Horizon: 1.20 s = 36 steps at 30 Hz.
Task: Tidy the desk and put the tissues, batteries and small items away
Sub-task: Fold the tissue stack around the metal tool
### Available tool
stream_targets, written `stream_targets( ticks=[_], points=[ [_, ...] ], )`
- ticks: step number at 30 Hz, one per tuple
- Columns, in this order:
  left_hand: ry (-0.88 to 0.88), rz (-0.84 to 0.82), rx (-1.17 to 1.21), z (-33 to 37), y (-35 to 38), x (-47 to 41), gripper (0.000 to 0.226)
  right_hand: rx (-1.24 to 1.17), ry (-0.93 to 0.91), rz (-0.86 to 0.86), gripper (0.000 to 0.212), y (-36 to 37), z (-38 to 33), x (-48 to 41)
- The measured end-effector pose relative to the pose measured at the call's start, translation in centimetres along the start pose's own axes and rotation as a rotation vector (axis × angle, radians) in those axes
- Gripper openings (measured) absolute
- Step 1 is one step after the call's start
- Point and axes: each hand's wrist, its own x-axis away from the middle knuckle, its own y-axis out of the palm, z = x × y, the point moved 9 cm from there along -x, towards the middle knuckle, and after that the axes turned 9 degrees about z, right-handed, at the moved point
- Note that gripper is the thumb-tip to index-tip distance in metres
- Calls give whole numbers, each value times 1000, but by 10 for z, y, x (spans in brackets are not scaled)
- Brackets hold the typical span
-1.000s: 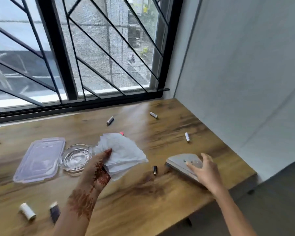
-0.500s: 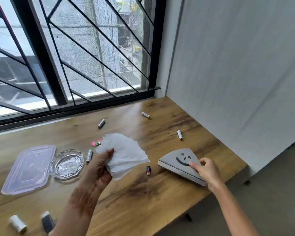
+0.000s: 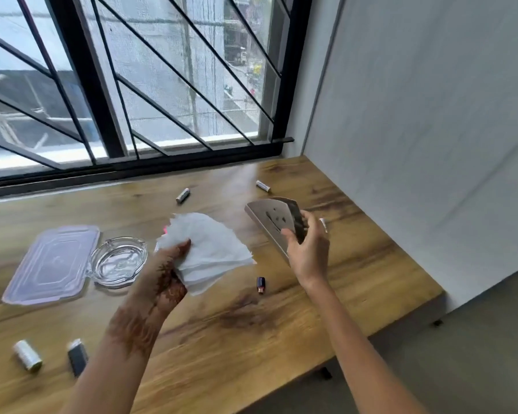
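**A:** Which step is in hand?

**B:** The tissues. The left hand (image 3: 168, 273) holds a fanned stack of white paper tissues (image 3: 216, 249) above the middle of the brown wooden worktop (image 3: 251, 330), with the thumb pinching it against the fingers underneath. The right hand (image 3: 307, 252) holds a grey wedge-shaped tissue holder (image 3: 269, 219) tilted up off the worktop. Its fingers (image 3: 304, 227) are curled round the far edge and the thumb is on the smiley face.

**A:** And next?

**B:** I'd expect the stack to go into the holder. That means turning the holder's opening toward the tissues, though I cannot tell which side is open. The sheets are splayed, so they probably need squaring first or a corner may catch.

**A:** The rest?

**B:** Untouched, it seems. A silver cylindrical battery (image 3: 183, 195) and a white battery (image 3: 263, 185) lie near the window. A small dark battery (image 3: 260, 284) lies on the worktop below the stack. A white thread spool (image 3: 27, 355) and a dark thread spool (image 3: 77, 357) lie at the near left. A clear plastic lid (image 3: 51, 264) sits just beside a round glass ashtray (image 3: 118, 261).
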Motion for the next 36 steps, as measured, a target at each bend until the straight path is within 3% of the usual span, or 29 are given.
stream_targets(
  ticks=[6,9,12,21,24,26,29,31,33,36],
  points=[
    [51,38,2,33,-2,3,23,133,-23,-79,45,41,7,0],
    [94,56,-39,42,2,5,50,161,-11,-85,45,48,11,5],
    [103,58,-17,44,4,7,55,164,-16,-76,44,48,14,6],
    [74,35,-51,36,11,8,21,106,1,-34,57,34,6,3],
    [66,21,-86,33,11,5,18,-76,-22,5,43,17,-30,-1],
    [48,-1,-110,29,15,5,17,-274,110,-123,39,21,-43,2],
    [25,-29,-190,25,25,8,15,-573,489,-507,73,55,-46,25],
    [21,-60,-233,25,35,10,16,-700,714,-723,80,70,-45,46],
    [19,-103,-266,25,44,9,15,-839,891,-828,77,74,-45,58],
    [15,-149,-316,25,52,0,16,-1023,1024,-879,91,70,-49,61]
  ],
)
